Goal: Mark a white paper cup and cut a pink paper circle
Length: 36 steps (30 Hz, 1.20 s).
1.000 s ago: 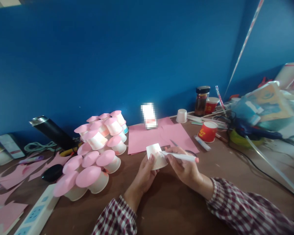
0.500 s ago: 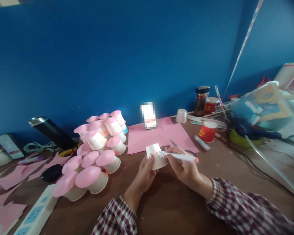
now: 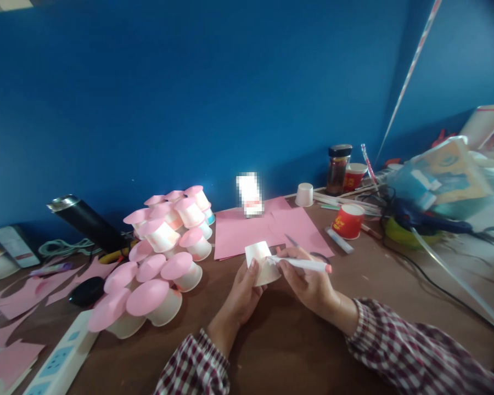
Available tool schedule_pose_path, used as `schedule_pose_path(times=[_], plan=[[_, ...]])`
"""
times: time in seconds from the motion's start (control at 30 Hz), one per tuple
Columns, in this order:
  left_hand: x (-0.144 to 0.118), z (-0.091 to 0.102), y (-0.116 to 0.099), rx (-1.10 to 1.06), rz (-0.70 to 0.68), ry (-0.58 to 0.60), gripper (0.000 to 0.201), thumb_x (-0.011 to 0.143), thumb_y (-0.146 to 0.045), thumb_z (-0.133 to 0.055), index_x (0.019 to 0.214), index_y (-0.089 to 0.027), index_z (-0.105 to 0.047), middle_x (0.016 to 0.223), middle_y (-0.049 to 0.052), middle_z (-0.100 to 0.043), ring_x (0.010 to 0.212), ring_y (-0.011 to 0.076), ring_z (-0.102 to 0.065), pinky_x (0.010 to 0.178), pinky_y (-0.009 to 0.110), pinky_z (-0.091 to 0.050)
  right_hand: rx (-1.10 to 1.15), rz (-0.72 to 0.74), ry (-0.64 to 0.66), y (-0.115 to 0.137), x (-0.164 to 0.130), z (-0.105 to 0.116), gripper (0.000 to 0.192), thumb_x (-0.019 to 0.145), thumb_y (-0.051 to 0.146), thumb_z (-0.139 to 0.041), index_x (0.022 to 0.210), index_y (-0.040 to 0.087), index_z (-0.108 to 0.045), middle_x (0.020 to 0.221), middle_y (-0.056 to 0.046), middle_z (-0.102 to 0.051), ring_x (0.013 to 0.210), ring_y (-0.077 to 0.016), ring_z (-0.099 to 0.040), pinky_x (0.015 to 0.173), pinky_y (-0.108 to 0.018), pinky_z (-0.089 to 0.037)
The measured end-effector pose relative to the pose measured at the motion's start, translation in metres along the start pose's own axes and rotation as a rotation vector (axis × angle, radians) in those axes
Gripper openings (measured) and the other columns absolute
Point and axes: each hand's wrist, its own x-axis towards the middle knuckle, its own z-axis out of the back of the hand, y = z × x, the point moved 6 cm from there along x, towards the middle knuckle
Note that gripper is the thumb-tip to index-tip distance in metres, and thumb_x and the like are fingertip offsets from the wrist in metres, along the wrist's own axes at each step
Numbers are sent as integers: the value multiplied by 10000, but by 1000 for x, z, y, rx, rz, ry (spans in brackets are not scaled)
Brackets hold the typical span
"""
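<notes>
the left hand (image 3: pixel 242 293) held a small white paper cup (image 3: pixel 262 263) just above the brown table (image 3: pixel 296 351), near the front edge of the pink paper sheets (image 3: pixel 267 227). its fingers were curled round the cup's near side, the thumb pressed on the wall, so the cup sat tilted with its base turned up and away. the right hand (image 3: pixel 308 282) was closed round a white marker with a pink end (image 3: pixel 302 264), fingers pinched near the front of the barrel, and the tip lay against the cup's wall. a faint pinkish tint showed on the cup, though the view was too soft to say whether it was ink or print.

the step in hand looked like drawing or colouring on the cup's side. the next move would likely call for the left hand to turn the cup a little while the right kept the tip light on the thin wall, since hard pressure could dent it.

to the left, well apart from the hands, lay a heap of white cups capped with pink paper discs (image 3: pixel 160 258). behind it stood a tilted black flask (image 3: pixel 86 221), and a white power strip (image 3: pixel 63 359) ran along the near left corner. to the right were a red paper cup (image 3: pixel 348 220), a dark jar with a black lid (image 3: pixel 338 169) and an upturned white cup (image 3: pixel 304 195) by the blue wall (image 3: pixel 189 99). something like a scissors blade (image 3: pixel 291 240) peeked out just beyond the right hand.
</notes>
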Motion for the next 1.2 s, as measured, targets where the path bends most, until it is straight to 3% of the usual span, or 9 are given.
schedule_pose_path(times=[0.23,0.6,0.93,1.07,1.2], plan=[[1,-2,-2,-54,-4,8,366,883,-412,-497,1087,-131,-615,1084,121,-649,1005,230,-592,928,370,-410,305,-144,-84,-7,-2,-1,113,910,253,-490,991,198,-546,816,-43,-665,732,-164,-670,635,-245,-564],[1,-1,-5,-28,-58,-15,340,820,-340,-619,1106,-160,-584,1089,106,-651,1074,246,-572,1008,416,-347,-28,45,-85,6,0,6,113,857,202,-544,957,195,-595,887,-56,-674,728,-170,-654,694,-282,-548],[4,4,-2,-26,-64,-63,389,734,-261,-718,1085,-165,-580,1106,109,-647,1085,252,-573,1005,429,-355,-47,40,-88,4,1,8,122,860,214,-525,959,192,-593,854,-55,-671,748,-184,-650,709,-303,-541],[5,4,-4,-15,-59,-79,380,710,-251,-737,1051,-155,-598,1073,107,-661,1064,255,-583,990,420,-369,-48,120,-98,9,1,8,161,850,174,-533,997,200,-593,911,-62,-680,809,-192,-651,743,-316,-536],[5,3,-4,-4,-57,-58,380,714,-247,-734,1060,-151,-609,1058,107,-666,1055,249,-587,1002,417,-354,-53,170,-91,12,2,6,163,842,152,-540,983,197,-609,836,-45,-679,763,-183,-650,714,-307,-537]])
